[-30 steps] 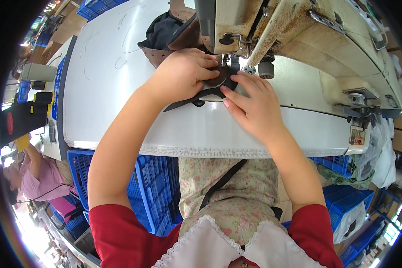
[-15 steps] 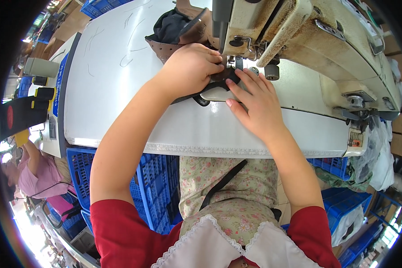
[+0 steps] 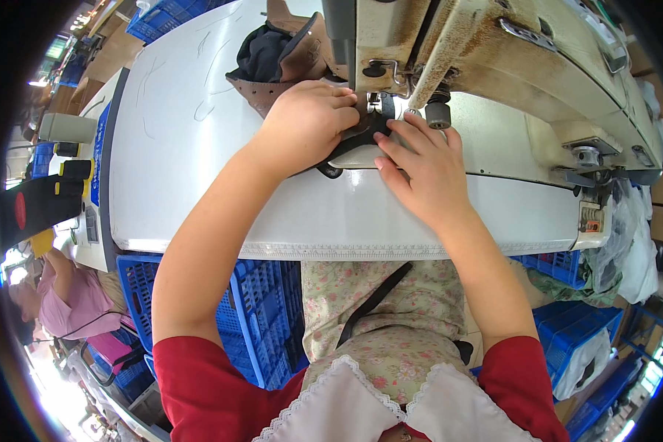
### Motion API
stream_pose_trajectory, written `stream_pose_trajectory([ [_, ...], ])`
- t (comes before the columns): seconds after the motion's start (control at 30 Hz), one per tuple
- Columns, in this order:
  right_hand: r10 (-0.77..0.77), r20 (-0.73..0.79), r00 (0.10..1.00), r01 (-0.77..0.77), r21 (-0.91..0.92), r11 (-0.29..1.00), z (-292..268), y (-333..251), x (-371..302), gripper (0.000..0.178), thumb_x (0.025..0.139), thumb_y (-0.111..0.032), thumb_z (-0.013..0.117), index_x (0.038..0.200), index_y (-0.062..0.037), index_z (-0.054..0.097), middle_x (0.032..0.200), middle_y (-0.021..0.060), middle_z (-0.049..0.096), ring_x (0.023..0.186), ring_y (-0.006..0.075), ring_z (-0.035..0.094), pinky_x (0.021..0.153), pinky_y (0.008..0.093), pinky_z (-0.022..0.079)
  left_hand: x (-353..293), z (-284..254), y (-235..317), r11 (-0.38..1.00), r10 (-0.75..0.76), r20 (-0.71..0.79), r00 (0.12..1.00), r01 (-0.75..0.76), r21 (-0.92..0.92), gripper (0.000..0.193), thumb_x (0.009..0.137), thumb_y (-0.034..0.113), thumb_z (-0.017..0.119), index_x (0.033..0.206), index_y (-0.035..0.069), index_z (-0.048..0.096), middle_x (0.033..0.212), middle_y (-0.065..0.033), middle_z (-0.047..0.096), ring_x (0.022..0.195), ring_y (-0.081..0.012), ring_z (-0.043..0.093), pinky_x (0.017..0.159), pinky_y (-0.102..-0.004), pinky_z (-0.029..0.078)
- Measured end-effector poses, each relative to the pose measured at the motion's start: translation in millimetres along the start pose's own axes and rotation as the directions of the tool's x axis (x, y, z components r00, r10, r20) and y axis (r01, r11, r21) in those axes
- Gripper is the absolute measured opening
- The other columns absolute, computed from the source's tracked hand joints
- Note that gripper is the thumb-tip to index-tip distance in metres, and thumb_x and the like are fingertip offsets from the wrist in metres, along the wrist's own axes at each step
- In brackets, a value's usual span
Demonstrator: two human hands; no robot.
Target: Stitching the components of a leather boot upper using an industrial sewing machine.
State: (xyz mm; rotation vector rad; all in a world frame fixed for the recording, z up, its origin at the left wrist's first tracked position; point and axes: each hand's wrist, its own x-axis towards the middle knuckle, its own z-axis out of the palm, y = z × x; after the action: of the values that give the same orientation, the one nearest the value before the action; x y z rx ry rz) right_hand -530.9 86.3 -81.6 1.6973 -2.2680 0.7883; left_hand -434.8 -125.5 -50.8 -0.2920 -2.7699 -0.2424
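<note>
A brown leather piece with punched holes and a dark lining (image 3: 260,55) lies at the sewing machine's needle area, its bulk rising behind my left hand. My left hand (image 3: 307,125) is closed on its edge, fingers bent beside the metal presser foot (image 3: 375,101). A black strip-like edge (image 3: 355,142) of the work runs out from under that hand toward the foot. My right hand (image 3: 426,163) lies with fingers spread, its fingertips touching the dark edge just right of the foot. The needle's tip is too small to make out.
The beige sewing machine (image 3: 519,81) overhangs the white table (image 3: 191,177) at right. A ruler strip (image 3: 346,249) runs along the front edge. Blue crates (image 3: 252,317) stand below on the left, another blue crate (image 3: 571,331) on the right. A person in pink (image 3: 74,298) sits far left.
The view has shifted slightly, with the machine and leather piece appearing a little further left. My right fingers are somewhat more bent; both hands stay by the presser foot.
</note>
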Motion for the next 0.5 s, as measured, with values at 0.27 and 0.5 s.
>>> stream_pose_trajectory([
  [0.27,0.059,0.021,0.998,-0.059,-0.014,0.998,2.3,2.1,0.4,0.031,0.085,-0.030,0.067,0.110,-0.0124,0.071,0.117,0.0070,0.066,0.117,0.0265,0.054,0.105,0.0527,0.031,0.1,4.0,7.4,0.998,-0.012,-0.019,1.000,0.013,0.055,0.031,0.063,0.003,0.071,0.094,0.006,0.073,0.110,-0.0118,0.070,0.106,-0.0260,0.065,0.090,-0.0381,0.051],
  [0.5,0.027,0.024,0.999,-0.029,0.090,0.995,2.8,4.1,-0.1,0.029,0.085,-0.030,0.067,0.108,-0.0124,0.072,0.120,0.0051,0.065,0.116,0.0269,0.054,0.105,0.0527,0.030,-0.8,5.9,9.9,0.992,-0.008,-0.046,0.999,0.013,0.122,0.018,0.068,0.010,0.068,0.085,0.008,0.071,0.106,-0.0094,0.071,0.099,-0.0235,0.066,0.087,-0.0374,0.051],
])
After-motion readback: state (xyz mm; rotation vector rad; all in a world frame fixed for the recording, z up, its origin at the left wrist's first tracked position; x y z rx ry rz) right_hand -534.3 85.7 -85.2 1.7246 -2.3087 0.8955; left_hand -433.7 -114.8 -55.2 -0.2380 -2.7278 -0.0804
